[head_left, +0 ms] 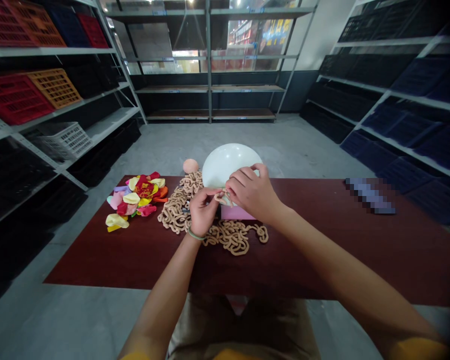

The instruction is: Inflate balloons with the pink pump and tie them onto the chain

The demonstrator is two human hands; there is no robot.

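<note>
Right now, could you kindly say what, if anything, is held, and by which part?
The left hand pinches a looped tan strand at its left side, the right hand at its upper right; whether these are its ends cannot be told.

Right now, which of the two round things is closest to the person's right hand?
The big white round thing, which the right hand partly hides. The small peach one sits further left, at the far end of the tan squiggly pile.

The reddish-brown worktop is bearing limp, many-coloured pieces at ten o'clock; tan strands are sprawling around its centre, a pink block is sitting towards twelve, and an item (pixelated) is lying at two.
</note>
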